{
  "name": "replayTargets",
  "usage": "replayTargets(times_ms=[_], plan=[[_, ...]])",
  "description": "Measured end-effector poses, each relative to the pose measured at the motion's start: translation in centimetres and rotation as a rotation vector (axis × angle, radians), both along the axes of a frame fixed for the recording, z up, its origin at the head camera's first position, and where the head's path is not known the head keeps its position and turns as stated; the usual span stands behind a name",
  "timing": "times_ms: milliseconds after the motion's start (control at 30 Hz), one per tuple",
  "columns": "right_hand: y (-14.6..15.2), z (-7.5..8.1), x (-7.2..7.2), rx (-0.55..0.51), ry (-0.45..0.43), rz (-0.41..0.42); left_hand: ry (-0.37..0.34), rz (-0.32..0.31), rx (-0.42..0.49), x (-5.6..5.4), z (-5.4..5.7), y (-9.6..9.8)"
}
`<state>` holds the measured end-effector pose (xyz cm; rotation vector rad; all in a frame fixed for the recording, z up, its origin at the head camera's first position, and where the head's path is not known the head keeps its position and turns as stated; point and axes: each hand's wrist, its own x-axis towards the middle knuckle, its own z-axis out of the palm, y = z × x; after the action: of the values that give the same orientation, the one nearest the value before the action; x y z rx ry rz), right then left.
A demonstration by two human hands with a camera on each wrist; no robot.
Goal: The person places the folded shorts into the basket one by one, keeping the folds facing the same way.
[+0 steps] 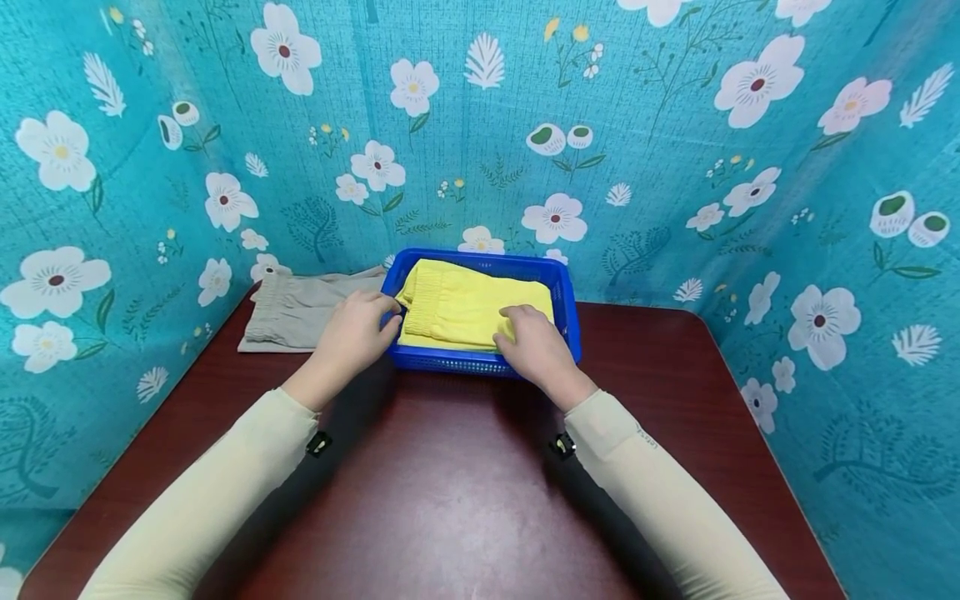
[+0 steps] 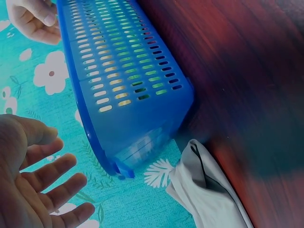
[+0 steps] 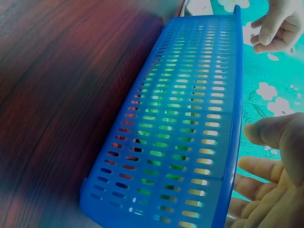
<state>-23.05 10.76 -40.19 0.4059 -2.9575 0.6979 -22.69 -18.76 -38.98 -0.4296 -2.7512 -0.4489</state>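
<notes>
A blue slotted plastic basket (image 1: 450,360) stands at the far side of the table. Folded yellow pants (image 1: 468,302) with a gathered elastic waistband lie inside it. My left hand (image 1: 356,327) is at the basket's left rim, and its fingers (image 2: 61,183) are spread and loosely bent in the left wrist view. Over the right part of the yellow pants hovers my right hand (image 1: 534,343), its fingers (image 3: 261,168) relaxed and apart above the rim. Neither palm holds anything.
Folded grey pants (image 1: 288,310) lie left of the basket. The dark red-brown wooden table (image 1: 465,475) stretches toward me. A turquoise flowered curtain (image 1: 480,167) hangs behind the table and along both sides.
</notes>
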Motion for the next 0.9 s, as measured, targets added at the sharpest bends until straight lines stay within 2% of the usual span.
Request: replayTargets(times_ms=[333, 900], plan=[[-0.8, 0.3, 0.6, 0.023, 0.050, 0.039, 0.022, 0.025, 0.024, 1.0, 0.1, -1.3], [-2.7, 1.3, 2.7, 0.017, 0.175, 0.119, 0.031, 0.055, 0.038, 2.5, -0.3, -4.0]])
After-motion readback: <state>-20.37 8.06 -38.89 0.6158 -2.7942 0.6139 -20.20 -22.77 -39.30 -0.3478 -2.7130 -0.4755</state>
